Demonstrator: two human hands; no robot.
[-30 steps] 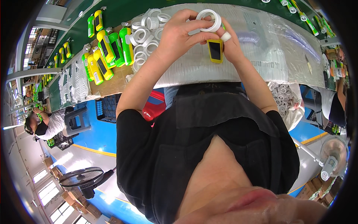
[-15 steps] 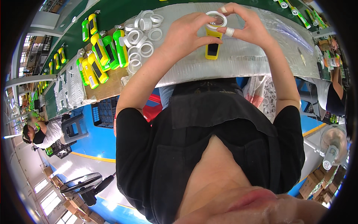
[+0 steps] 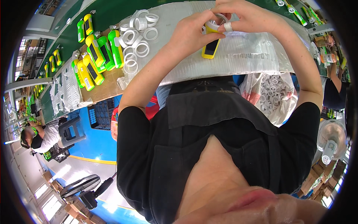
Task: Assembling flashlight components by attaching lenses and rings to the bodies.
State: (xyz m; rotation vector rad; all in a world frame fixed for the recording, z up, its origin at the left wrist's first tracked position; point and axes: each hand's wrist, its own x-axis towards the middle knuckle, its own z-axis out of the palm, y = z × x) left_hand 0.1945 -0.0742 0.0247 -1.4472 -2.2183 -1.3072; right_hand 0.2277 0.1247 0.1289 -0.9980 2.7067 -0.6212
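A yellow flashlight [image 3: 211, 49] with a dark panel on its side lies on the plastic-covered bench, its head pointing away from me. Round that head is a white ring [image 3: 224, 18], partly hidden by fingers. My left hand [image 3: 195, 31] is closed on the left side of the head, its thumb across the body just below. From the right, my right hand [image 3: 244, 18] grips the ring with bent fingers; a pale wrap circles one finger. Left of my left forearm lies a pile of loose white rings [image 3: 140, 24], next to several green and yellow flashlights [image 3: 105, 52].
A bag of white rings [image 3: 271, 93] hangs below the bench edge at right. Black crates [image 3: 100, 114] stand on the blue floor at left. A co-worker [image 3: 44, 138] sits farther left, near a stool [image 3: 71, 132]. Fans [image 3: 85, 190] stand on both sides.
My right hand has turned and drawn in closer round the ring, and my right elbow has swung outward. My left fingers have moved nearer to the right ones. The whole view has shifted slightly.
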